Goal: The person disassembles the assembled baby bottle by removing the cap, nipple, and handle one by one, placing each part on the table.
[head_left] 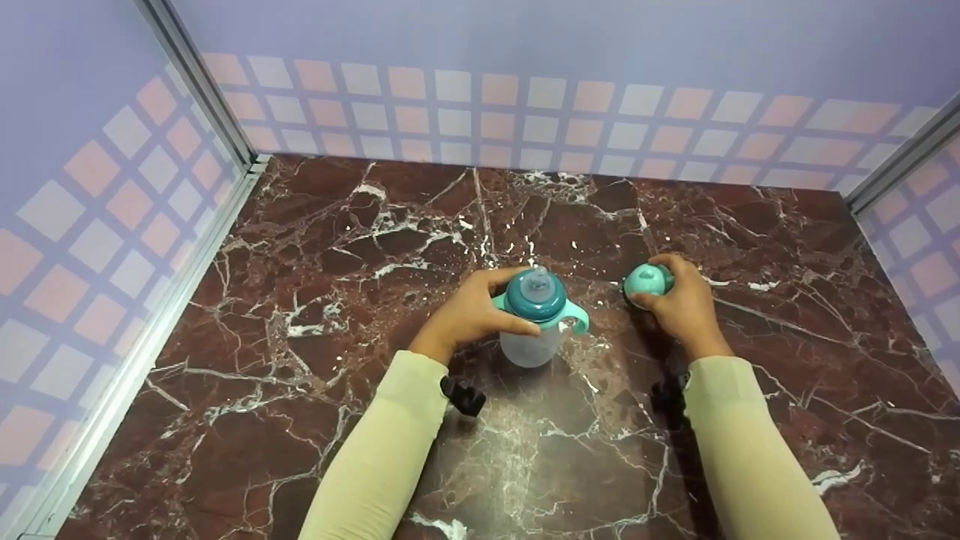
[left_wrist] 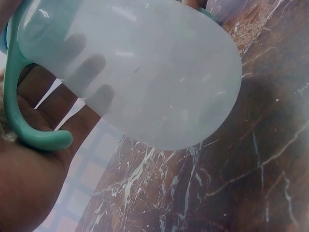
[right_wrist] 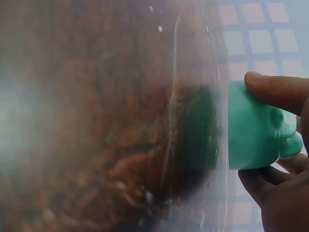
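Note:
My left hand (head_left: 472, 306) grips a baby bottle (head_left: 531, 350) near its top, thumb across the front. The bottle has a translucent body, a teal collar (head_left: 535, 306), a clear nipple (head_left: 538, 282) and mint side handles (head_left: 576, 318). It stands nearly upright, its base close to the tabletop. In the left wrist view, fingers show through the body and a handle (left_wrist: 43, 140) curves over the palm. To the right, my right hand (head_left: 688, 304) holds a mint-green bottle cap (head_left: 645, 282) between thumb and fingers. The right wrist view has the cap's (right_wrist: 251, 130) rim right at the table surface.
Both hands are over a glossy dark red marble tabletop (head_left: 300, 420) with white veins. Lilac panels with pink and white squares (head_left: 495, 120) close off the back and sides, joined by metal posts (head_left: 210, 82). A small black device (head_left: 463, 396) sits at the left wrist.

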### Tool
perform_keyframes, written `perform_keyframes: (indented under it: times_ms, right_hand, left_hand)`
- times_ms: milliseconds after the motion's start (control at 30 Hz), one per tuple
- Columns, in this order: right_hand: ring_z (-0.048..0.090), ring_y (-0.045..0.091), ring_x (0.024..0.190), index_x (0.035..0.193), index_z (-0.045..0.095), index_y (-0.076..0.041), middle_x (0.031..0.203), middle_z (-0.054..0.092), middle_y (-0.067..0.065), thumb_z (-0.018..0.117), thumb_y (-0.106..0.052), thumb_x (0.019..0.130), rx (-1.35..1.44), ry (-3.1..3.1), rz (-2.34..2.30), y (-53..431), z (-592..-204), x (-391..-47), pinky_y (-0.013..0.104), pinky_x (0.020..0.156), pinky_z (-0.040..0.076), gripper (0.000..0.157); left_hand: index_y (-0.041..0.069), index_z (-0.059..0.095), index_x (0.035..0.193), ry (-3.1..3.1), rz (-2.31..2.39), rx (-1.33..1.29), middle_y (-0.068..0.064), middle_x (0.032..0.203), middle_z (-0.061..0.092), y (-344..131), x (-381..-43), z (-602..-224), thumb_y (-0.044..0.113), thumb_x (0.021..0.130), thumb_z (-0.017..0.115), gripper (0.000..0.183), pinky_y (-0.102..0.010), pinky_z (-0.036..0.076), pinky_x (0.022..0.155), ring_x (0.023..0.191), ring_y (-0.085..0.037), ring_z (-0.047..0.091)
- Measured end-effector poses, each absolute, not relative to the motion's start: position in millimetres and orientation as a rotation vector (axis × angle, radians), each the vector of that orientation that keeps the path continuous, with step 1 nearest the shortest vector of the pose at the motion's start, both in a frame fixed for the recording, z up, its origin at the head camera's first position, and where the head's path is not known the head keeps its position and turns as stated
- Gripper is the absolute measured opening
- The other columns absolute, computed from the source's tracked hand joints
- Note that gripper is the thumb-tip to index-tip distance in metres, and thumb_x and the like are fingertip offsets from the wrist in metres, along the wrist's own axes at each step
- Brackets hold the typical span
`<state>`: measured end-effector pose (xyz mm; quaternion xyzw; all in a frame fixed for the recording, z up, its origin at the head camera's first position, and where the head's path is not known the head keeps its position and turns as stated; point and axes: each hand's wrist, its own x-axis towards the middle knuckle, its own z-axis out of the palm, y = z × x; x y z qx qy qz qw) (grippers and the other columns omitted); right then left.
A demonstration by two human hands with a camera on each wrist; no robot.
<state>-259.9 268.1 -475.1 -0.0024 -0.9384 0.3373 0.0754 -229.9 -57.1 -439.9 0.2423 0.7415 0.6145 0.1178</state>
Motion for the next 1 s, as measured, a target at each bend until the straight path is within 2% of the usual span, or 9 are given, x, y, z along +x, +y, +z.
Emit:
perform_keyframes:
  times_ms: [167, 467, 767, 1000]
  right_hand:
    - [0.050, 0.045, 0.120, 0.125, 0.054, -0.005, 0.129, 0.054, 0.027, 0.082, -0.017, 0.075, -0.014, -2.829, 0.999, 269.2, -477.2, -260.5, 0.059, 0.102, 0.037, 0.058]
    - [0.048, 0.045, 0.122, 0.128, 0.052, -0.006, 0.133, 0.051, 0.027, 0.080, -0.017, 0.078, -0.046, -2.876, 1.010, 269.8, -476.1, -259.4, 0.060, 0.103, 0.037, 0.059]
    - [0.047, 0.047, 0.121, 0.129, 0.051, -0.005, 0.132, 0.048, 0.028, 0.079, -0.015, 0.078, -0.054, -2.887, 1.012, 268.7, -476.0, -259.8, 0.061, 0.103, 0.036, 0.059]
    - [0.046, 0.048, 0.121, 0.131, 0.048, -0.005, 0.133, 0.045, 0.029, 0.078, -0.016, 0.079, -0.048, -2.920, 1.013, 268.5, -476.5, -258.9, 0.062, 0.103, 0.036, 0.061]
  left_hand:
    - [0.019, 0.060, 0.133, 2.172, 1.817, 0.714, -0.001, 0.124, 0.067, -58.4, -228.9, -441.4, 0.016, 0.064, 0.090, 0.076, -0.033, 0.046, 0.104, 0.115, -0.015, 0.061]
    - [0.019, 0.058, 0.135, 2.156, 1.822, 0.723, -0.001, 0.124, 0.067, -59.9, -229.1, -444.0, 0.019, 0.063, 0.091, 0.079, -0.034, 0.046, 0.104, 0.115, -0.015, 0.061]
    - [0.018, 0.060, 0.133, 2.131, 1.845, 0.748, -0.003, 0.122, 0.068, -61.4, -230.1, -443.8, 0.009, 0.065, 0.089, 0.075, -0.035, 0.046, 0.104, 0.114, -0.016, 0.062]
    - [0.017, 0.060, 0.133, 2.140, 1.849, 0.758, -0.003, 0.122, 0.069, -62.8, -228.9, -442.1, 0.013, 0.064, 0.090, 0.075, -0.032, 0.045, 0.105, 0.114, -0.014, 0.062]
